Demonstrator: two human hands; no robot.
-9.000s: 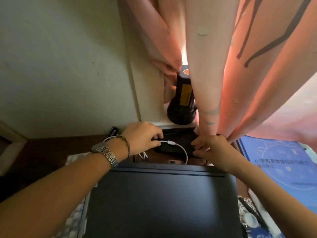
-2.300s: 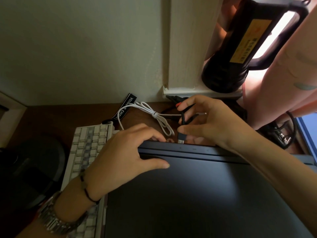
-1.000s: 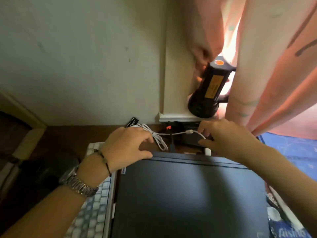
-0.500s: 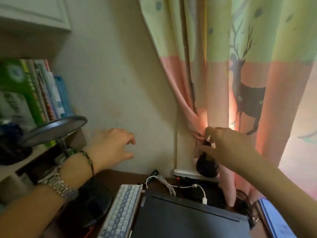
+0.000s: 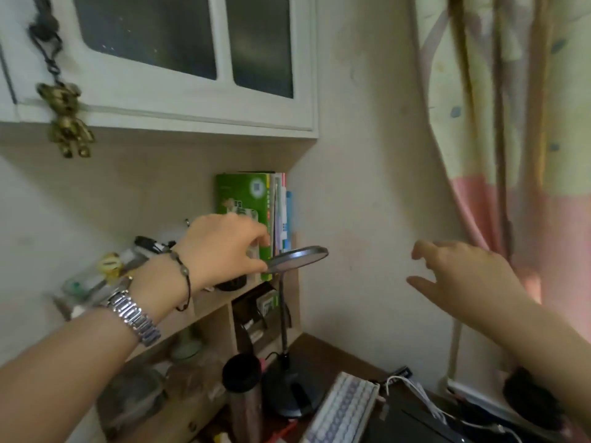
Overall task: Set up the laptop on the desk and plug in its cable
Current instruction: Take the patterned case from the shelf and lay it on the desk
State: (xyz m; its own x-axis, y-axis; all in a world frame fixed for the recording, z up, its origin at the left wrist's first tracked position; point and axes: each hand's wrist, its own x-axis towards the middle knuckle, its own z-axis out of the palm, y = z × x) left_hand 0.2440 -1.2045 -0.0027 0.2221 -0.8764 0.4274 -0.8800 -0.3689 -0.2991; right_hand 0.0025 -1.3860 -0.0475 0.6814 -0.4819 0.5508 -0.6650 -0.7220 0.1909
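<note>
The left hand (image 5: 224, 247) is raised in front of the shelf, fingers curled loosely, their tips at the near rim of the lamp (image 5: 299, 259) head; whether they touch or grip it I cannot tell. A bracelet and a metal watch (image 5: 134, 314) sit on that wrist. The right hand (image 5: 460, 270) hangs in the air before the wall, fingers relaxed and slightly spread, thumb out, holding nothing.

Behind the left hand, books (image 5: 256, 215) stand upright on the shelf, the green one nearest. The lamp's thin stem runs down to a round dark base on the desk (image 5: 323, 353), with a dark tumbler (image 5: 244, 401) just beside it.

The laptop (image 5: 412, 426) lies closed at the bottom edge of the view, far below both hands, a pale keyboard (image 5: 343, 410) touching its left side. A white cable (image 5: 425, 401) trails over the laptop's rear edge; its ends are too small to tell. A curtain (image 5: 511, 155) hangs at the right, and a small bear charm (image 5: 65, 119) dangles from the cupboard above.
</note>
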